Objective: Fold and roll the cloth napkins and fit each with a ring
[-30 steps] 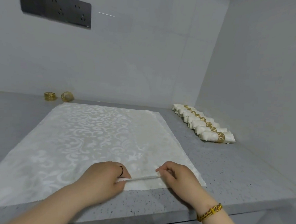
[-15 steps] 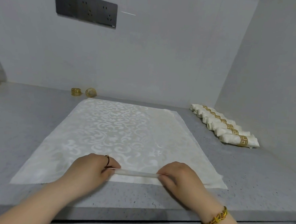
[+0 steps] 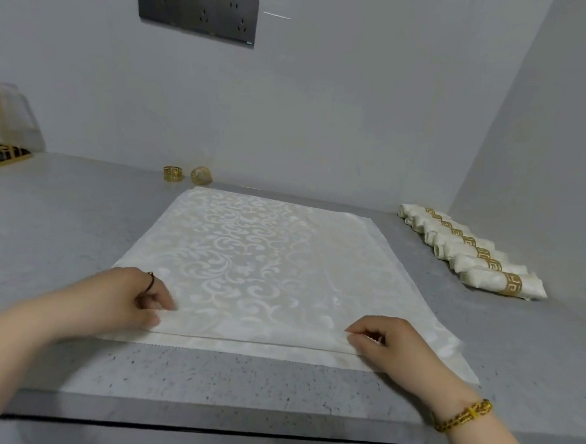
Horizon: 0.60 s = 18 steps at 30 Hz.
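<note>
Now we see both wrists low, left hand and right hand wide apart, fingers curled, pinching the napkin fold near its front edge.

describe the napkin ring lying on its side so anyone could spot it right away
Start at the dark socket panel on the back wall and drop to the counter below. Two gold rings sit there; it is the right-hand ring, tipped with its opening showing, unlike the upright ring.

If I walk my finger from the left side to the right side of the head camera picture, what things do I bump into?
Clear bag with gold trim → left hand → two gold rings → white napkin → right hand → row of rolled napkins.
</note>
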Each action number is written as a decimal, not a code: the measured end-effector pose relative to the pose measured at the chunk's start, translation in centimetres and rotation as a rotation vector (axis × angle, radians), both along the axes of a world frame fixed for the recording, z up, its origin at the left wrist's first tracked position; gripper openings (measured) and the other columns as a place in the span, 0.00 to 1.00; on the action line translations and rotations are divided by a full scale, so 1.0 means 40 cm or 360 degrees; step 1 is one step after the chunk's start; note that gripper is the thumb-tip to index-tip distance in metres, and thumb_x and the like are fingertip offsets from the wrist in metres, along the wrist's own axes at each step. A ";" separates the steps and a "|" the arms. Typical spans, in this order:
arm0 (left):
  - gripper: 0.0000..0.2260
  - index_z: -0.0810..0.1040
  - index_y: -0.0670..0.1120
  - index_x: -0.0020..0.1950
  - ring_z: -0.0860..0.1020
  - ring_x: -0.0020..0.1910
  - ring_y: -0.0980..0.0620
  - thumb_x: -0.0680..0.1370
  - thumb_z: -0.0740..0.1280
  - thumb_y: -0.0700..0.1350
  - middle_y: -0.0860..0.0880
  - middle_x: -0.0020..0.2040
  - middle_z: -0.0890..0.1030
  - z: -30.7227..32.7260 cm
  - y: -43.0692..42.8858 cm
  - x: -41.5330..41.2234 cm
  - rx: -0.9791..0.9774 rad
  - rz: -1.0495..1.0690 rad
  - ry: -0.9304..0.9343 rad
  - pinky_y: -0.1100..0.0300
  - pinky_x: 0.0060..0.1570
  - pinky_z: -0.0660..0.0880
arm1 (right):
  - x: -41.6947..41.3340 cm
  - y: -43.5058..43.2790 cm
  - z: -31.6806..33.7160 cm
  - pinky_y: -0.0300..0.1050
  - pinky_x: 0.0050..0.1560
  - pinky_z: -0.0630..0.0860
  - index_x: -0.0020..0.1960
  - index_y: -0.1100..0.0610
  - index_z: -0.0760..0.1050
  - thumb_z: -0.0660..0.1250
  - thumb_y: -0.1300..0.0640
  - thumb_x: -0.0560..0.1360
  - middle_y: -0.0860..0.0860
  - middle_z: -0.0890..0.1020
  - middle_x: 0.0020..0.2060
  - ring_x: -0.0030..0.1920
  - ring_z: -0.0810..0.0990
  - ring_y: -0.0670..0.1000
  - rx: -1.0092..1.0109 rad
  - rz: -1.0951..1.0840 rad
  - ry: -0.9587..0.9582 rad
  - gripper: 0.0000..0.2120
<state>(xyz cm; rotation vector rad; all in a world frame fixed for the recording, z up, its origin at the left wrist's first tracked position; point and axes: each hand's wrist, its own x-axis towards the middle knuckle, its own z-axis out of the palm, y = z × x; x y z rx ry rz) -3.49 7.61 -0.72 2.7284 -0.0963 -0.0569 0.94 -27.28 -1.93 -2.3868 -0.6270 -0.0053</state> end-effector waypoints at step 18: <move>0.25 0.62 0.56 0.68 0.60 0.69 0.57 0.73 0.61 0.39 0.59 0.70 0.59 -0.009 -0.005 -0.007 0.0651 0.0095 -0.0357 0.66 0.63 0.56 | 0.021 -0.007 0.003 0.39 0.40 0.69 0.34 0.46 0.70 0.65 0.58 0.73 0.45 0.76 0.32 0.37 0.73 0.46 -0.0221 -0.0158 -0.0007 0.12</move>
